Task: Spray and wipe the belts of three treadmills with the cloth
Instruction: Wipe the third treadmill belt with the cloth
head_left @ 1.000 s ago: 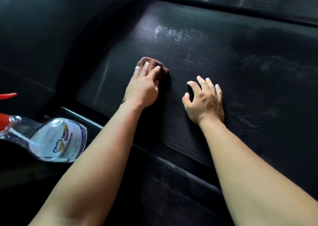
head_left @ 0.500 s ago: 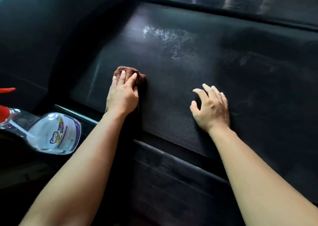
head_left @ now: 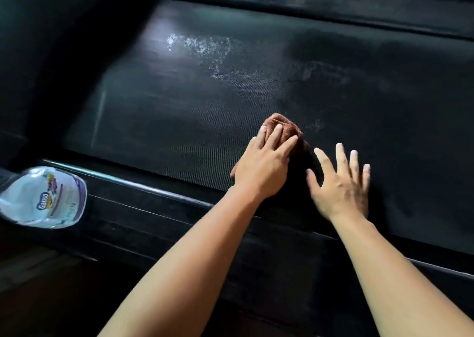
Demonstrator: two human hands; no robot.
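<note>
Closest to us, both bare arms reach out over the near side rail (head_left: 143,186) of the treadmill, a dark strip with a shiny edge. The spray bottle (head_left: 43,198) lies on its side at the near left, by that rail and well apart from both hands. I think it lies there so both hands are free and it is easy to grab for the next spray. Its top runs off the picture, so I cannot tell which way the nozzle points.

A little farther, the right hand (head_left: 341,185) lies flat on the belt (head_left: 166,111) with its fingers straight and spread. It holds nothing. It looks like it props the person up while leaning over.

Just to its left, the left hand (head_left: 261,172) presses down on the brown cloth (head_left: 289,129). Its fingers lie straight on top, not curled round it. A flat hand pushes the cloth hard onto the bumpy belt, which is good for rubbing. The cloth is bunched up on the near middle of the belt and peeks out past the fingertips.

Farther away, a pale wet patch (head_left: 197,47) shines on the belt, not yet wiped. Nothing lies between the cloth and it. The right hand sits close beside the cloth and would block a wipe to the right. Last comes the far side rail (head_left: 333,3).
</note>
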